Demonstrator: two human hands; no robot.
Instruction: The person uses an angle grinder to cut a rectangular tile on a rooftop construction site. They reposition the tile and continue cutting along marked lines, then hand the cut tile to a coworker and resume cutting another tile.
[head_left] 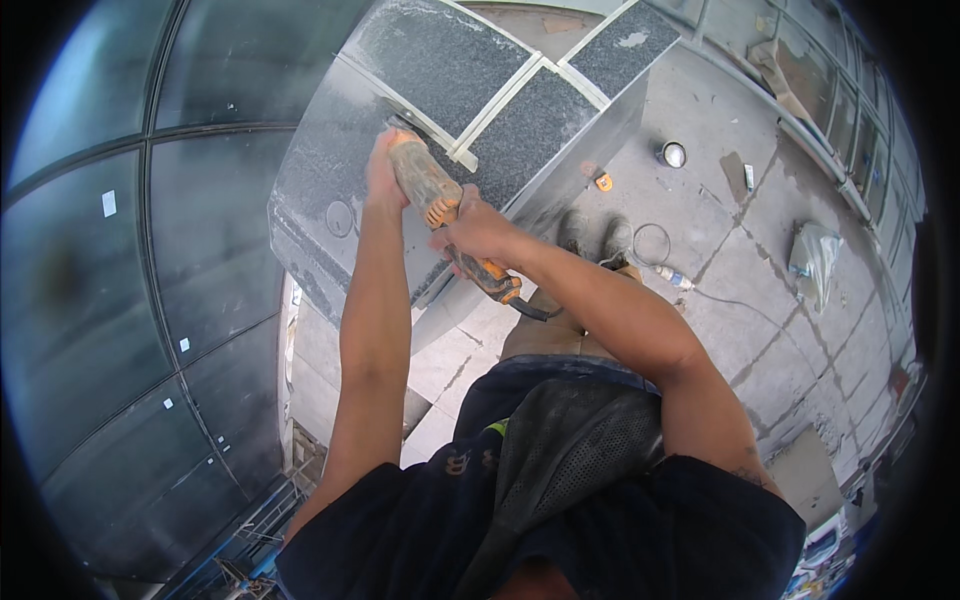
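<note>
Shows a round mark on the dusty slab; above the slab, has left hand closed round the grinder, right hand round its rear. Looks underway, by the dust; cannot tell the amount left.

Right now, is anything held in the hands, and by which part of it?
Yes, an orange-and-grey power tool: the left hand holds its front end; the right hand grips farther back, toward the end with the cord.

Orange-and-black angle grinder (dust-coated), slanted, over grey stone slab.
</note>
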